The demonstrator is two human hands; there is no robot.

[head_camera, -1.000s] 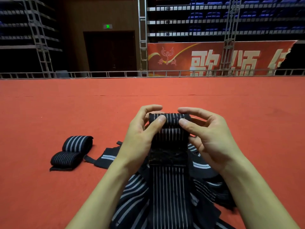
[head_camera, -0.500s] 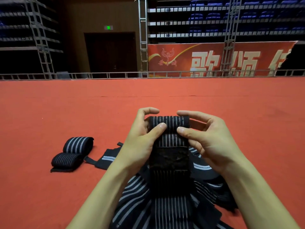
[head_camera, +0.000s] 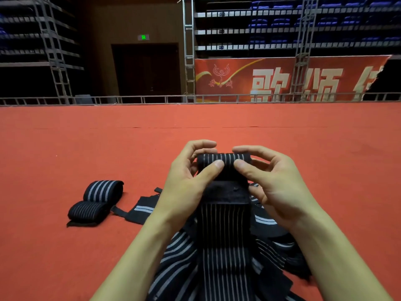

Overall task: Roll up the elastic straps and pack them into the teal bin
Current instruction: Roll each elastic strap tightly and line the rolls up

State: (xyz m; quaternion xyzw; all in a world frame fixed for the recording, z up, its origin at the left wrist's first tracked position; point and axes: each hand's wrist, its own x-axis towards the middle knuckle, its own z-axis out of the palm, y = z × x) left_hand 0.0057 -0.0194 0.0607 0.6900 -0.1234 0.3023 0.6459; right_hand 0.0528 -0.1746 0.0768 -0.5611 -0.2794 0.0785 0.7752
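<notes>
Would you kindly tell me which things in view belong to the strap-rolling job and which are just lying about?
Job: strap being rolled, gripped by left hand and right hand; two rolled straps; pile of loose straps. Teal bin not in view.
Just there: red banner; metal truss; blue seats; dark doorway.

Black strap (head_camera: pixel 225 231) w/ thin grey stripes, plain black patch; red-orange carpet (head_camera: pixel 86 148).

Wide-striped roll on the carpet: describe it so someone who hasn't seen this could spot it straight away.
On the red carpet, look left of the left hand, where two rolled straps lie together. It is the farther roll, with a few broad grey stripes; the nearer roll has many thin ones.
</notes>
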